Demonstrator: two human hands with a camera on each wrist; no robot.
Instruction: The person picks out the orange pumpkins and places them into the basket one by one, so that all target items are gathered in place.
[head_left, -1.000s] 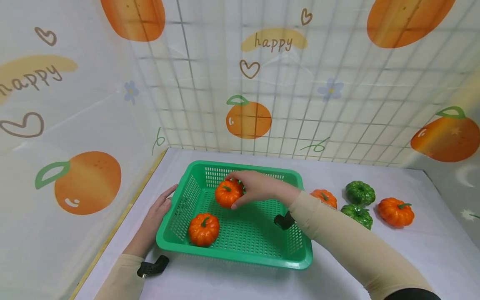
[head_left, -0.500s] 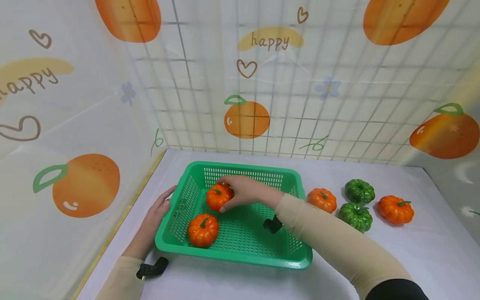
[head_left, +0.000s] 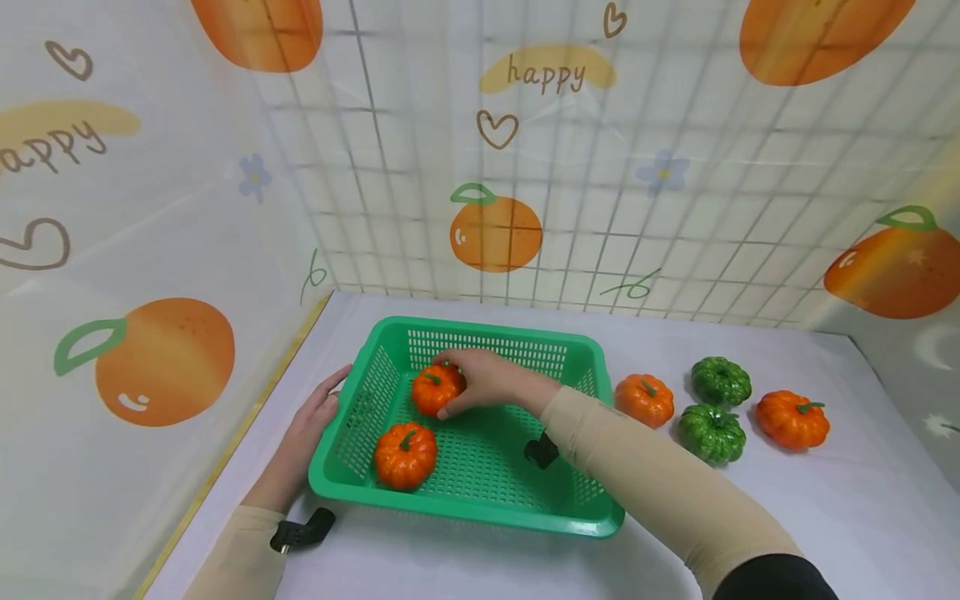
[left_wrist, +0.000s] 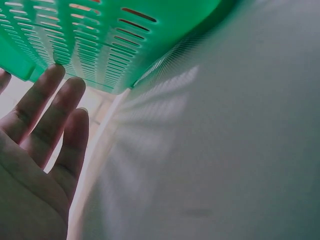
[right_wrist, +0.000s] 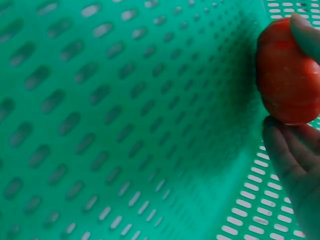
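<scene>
A small orange pumpkin [head_left: 435,391] with a green stem is in the back left of the green basket [head_left: 517,525]. My right hand [head_left: 491,382] grips it between thumb and fingers; in the right wrist view the same pumpkin [right_wrist: 287,75] is at or near the basket floor. In front of it a second orange pumpkin [head_left: 405,457] rests on the basket floor. My left hand [head_left: 307,429] lies along the basket's left side, its fingers fairly straight. In the left wrist view the fingertips [left_wrist: 75,87] are beside the slotted wall, and I cannot tell how firmly they touch.
Right of the basket, two orange pumpkins, a near one [head_left: 643,400] and a farther one [head_left: 792,420], lie on the white table [head_left: 847,508]. Two green pumpkins, one behind [head_left: 720,381] and one in front [head_left: 711,434], sit between them. A printed curtain [head_left: 405,167] closes off the back.
My right hand has moved left and slightly down with the orange pumpkin, toward the basket's left side. The left hand has stayed at the basket's edge.
</scene>
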